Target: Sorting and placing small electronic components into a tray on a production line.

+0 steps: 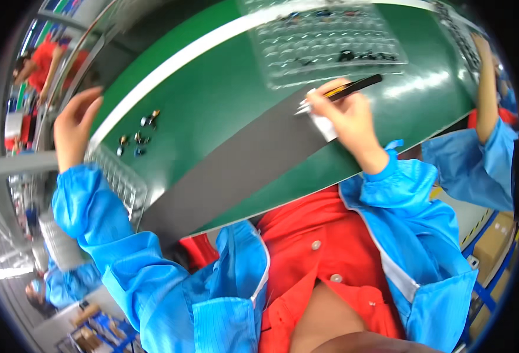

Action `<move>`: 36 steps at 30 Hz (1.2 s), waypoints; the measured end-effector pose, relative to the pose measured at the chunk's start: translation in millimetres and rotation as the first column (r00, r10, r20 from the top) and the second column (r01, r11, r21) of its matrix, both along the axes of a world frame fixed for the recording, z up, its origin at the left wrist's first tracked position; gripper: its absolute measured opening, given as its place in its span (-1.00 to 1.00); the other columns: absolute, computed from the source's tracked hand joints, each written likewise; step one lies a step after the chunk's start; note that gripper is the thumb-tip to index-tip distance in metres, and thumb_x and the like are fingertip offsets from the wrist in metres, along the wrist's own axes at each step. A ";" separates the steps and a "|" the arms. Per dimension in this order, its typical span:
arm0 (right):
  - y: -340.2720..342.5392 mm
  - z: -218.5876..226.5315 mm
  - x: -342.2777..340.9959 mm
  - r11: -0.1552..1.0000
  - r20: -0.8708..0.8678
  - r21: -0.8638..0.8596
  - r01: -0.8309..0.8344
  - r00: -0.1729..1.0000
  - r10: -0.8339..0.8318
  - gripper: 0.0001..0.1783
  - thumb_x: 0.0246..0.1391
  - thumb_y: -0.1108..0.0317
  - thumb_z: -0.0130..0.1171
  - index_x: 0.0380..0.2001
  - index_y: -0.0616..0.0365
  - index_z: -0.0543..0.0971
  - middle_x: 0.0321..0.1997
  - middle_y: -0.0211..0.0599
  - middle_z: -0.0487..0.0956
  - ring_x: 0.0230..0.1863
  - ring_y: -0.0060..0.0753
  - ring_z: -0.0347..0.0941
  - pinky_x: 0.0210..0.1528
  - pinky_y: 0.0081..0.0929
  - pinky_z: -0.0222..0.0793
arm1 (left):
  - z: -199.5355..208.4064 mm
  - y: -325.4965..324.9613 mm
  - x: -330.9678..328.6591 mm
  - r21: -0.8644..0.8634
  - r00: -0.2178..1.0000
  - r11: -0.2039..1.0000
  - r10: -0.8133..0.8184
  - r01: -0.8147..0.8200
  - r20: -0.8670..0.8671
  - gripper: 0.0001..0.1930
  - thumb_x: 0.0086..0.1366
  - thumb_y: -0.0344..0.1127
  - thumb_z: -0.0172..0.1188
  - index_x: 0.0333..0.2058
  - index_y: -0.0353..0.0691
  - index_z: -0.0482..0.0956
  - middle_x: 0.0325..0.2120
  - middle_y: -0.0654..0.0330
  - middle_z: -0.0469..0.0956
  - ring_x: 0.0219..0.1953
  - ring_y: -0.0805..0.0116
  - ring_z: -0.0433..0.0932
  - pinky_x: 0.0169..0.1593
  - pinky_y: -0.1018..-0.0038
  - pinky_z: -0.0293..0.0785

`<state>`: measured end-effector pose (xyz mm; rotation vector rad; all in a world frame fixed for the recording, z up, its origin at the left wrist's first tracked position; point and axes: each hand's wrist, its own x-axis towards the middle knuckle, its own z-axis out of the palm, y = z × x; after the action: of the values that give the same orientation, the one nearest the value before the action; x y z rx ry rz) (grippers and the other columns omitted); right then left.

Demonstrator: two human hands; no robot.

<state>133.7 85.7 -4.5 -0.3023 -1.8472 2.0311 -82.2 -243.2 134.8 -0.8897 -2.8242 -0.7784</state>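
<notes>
I had right hand [349, 117] pinching black tweezers [358, 85] pen-like, tilted toward far end of dark grey mat [242, 153], white piece [325, 128] just beside. Left hand [78, 120] hung loosely curled, nothing visible inside. Light, steady pinch suited slim tool, I judged. Mat looked matte, flat; clear tray [280, 75] glossy, ridged; loose parts [148, 122] small, shiny.

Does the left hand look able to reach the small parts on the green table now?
Probably yes: the left hand appears empty, and the small parts lie to its right with only a white strip and green tabletop visible between. The hand's height is hard to judge.
</notes>
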 end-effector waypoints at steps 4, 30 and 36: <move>8.2 -3.0 3.8 0.999 0.080 0.022 0.033 0.996 -0.035 -0.83 -0.11 0.43 0.17 -0.45 0.22 0.41 -0.46 -0.37 0.46 -0.43 -0.62 0.38 -0.35 -0.67 0.32 | -30.6 182.1 9.6 -0.071 0.895 0.898 -0.439 0.434 -0.074 -0.77 0.02 -0.30 0.16 -0.29 -0.16 0.53 -0.37 0.16 0.50 -0.33 0.30 0.49 -0.21 0.49 0.38; -4.9 -6.5 -3.3 0.974 -0.084 0.118 0.193 0.979 -0.184 -0.81 -0.07 0.40 0.14 -0.42 0.29 0.40 -0.45 -0.34 0.46 -0.42 -0.62 0.40 -0.36 -0.72 0.34 | -59.7 244.3 8.0 0.774 0.320 0.607 -0.780 0.178 0.538 -0.66 0.13 -0.56 -0.07 -0.07 -0.29 0.37 -0.27 -0.05 0.45 -0.28 0.35 0.44 -0.22 0.59 0.38; -4.0 -8.4 -1.9 0.934 -0.060 0.274 0.230 0.973 -0.222 -0.81 -0.06 0.41 0.14 -0.41 0.29 0.40 -0.44 -0.31 0.47 -0.39 -0.58 0.43 -0.33 -0.69 0.38 | -77.3 186.1 91.6 0.691 0.055 0.576 -0.750 -0.437 0.659 -0.54 0.18 -0.60 -0.16 0.08 -0.18 0.12 -0.07 0.01 0.26 -0.23 0.42 0.36 -0.18 0.63 0.35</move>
<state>131.8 81.7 -13.0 -0.3849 -1.9520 1.5905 9.4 -57.0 57.5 -0.5050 -1.9860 -3.6662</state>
